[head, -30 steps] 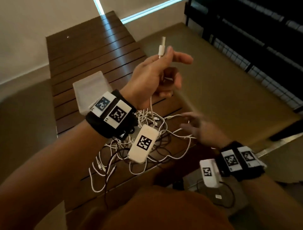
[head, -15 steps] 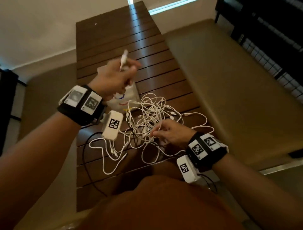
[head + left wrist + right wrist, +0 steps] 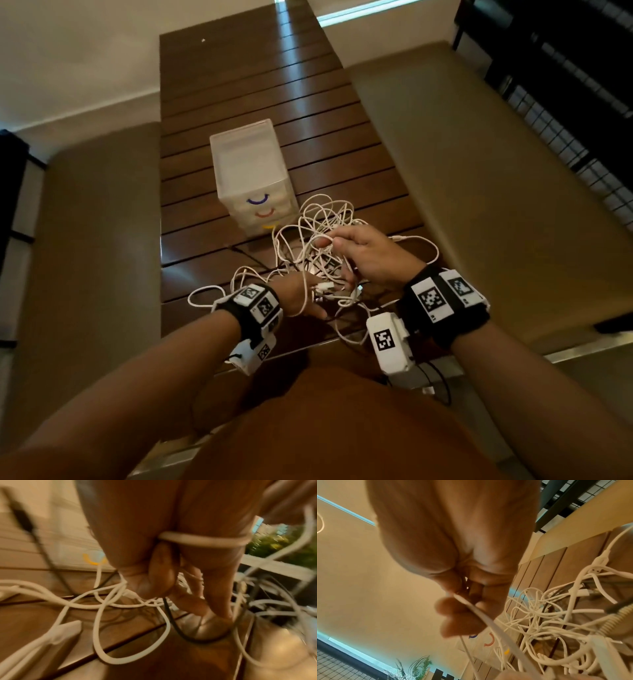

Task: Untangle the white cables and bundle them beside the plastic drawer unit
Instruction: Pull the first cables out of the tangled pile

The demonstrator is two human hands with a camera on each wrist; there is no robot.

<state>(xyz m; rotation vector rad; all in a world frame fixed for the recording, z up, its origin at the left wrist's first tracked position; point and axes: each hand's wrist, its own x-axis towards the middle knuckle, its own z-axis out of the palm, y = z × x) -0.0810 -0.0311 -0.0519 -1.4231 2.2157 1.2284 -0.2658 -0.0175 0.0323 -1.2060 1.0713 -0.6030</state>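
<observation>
1. Translucent plastic drawer unit (image 3: 251, 178) stands upright on the slatted wooden tabletop (image 3: 239, 85); its drawers are shut, contents not discernible. Handles show purple, red and yellow.
2. White cables (image 3: 318, 222) lie in a tangled heap just beside the unit's front right corner, touching the tabletop.
3. Right hand (image 3: 370, 255) is raised over the heap; its grip is closed, thumb and fingers pinching one white strand.
4. Left hand (image 3: 301, 296) is low at the heap's near edge; fingers curled round a cable looped across the palm.
5. A thin black cord (image 3: 173, 623) runs through the heap, crossing the white strands.
6. Tan benches (image 3: 479, 178) flank the tabletop.
</observation>
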